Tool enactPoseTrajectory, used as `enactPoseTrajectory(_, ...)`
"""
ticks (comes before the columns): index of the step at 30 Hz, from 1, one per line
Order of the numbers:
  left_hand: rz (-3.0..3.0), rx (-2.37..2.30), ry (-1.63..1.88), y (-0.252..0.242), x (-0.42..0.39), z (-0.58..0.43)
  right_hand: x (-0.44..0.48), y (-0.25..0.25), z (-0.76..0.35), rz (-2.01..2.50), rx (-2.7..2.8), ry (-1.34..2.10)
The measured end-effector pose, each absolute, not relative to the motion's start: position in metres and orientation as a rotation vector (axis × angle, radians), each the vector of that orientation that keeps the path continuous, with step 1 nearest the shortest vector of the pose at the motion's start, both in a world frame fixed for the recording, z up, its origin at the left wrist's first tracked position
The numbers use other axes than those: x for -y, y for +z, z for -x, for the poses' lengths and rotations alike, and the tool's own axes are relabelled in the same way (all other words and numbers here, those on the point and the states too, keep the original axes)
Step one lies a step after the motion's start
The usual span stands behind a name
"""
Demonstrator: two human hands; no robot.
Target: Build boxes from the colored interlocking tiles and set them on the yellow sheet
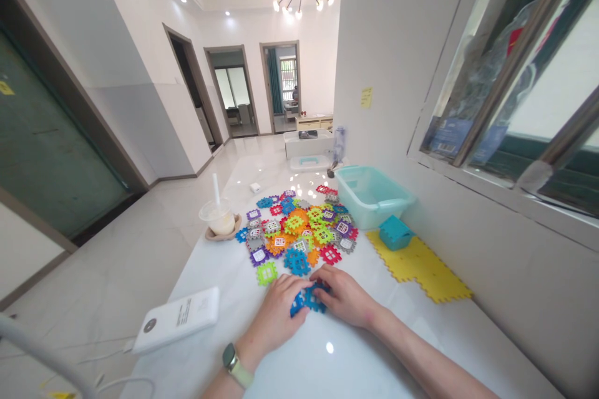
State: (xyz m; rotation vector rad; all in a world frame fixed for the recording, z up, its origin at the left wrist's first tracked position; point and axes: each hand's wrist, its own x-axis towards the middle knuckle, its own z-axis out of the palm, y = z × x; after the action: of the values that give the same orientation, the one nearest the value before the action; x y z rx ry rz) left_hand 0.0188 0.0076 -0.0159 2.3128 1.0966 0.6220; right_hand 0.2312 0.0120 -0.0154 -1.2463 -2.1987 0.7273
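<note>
So the left hand [279, 300] has its fingers curled over one side of the blue pieces [312, 301], and the right hand [345, 294] grips the other, so they're right between the two. Fingers hide the edges, so can't tell if the teeth mesh; if not, uneven pressure could pop them apart imo. Loose green tile [267, 274] just beyond the left hand could get knocked by a forward slip.

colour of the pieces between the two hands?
Blue pieces; best seen in the head view.
</note>
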Motion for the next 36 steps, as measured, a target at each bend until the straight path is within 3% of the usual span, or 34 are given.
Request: enactPoseTrajectory(36, -2.335, -1.082, 0.618, -0.0134, -0.0065, -0.0190, -0.0118, -0.0159, -0.2304, 1.243, 2.208, 0.703)
